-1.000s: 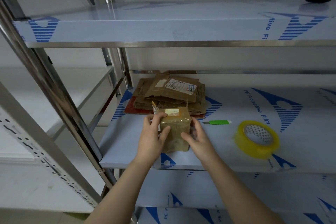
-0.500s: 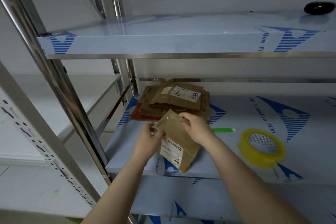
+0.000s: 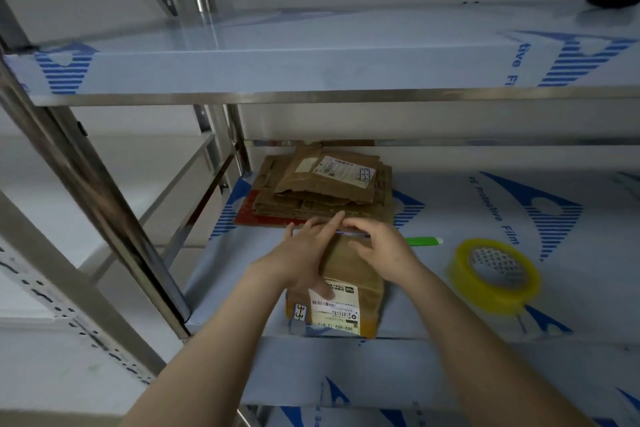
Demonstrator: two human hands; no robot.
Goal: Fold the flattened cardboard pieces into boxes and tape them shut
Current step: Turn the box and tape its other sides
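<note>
Head view: left hand (image 3: 304, 253), right hand (image 3: 384, 250) rest flat on box (image 3: 353, 302).

Camera: one wide-angle view, worn on the person's head.
Facing: forward and down into a steel rack, onto its middle shelf (image 3: 443, 204).
Nearness: close, at arm's reach. Both forearms enter from the bottom edge, and the left hand (image 3: 304, 253) and right hand (image 3: 381, 250) lie on a cardboard box (image 3: 349, 274) just below frame centre.
Around the box: stack of flattened cardboard (image 3: 322, 191) just behind; yellow tape roll (image 3: 491, 298) to its right; upper shelf (image 3: 311, 69) above; slanting rack upright (image 3: 97, 191) to its left.
Lens effect: shelf edges tilt and bow toward the frame's borders.
</note>
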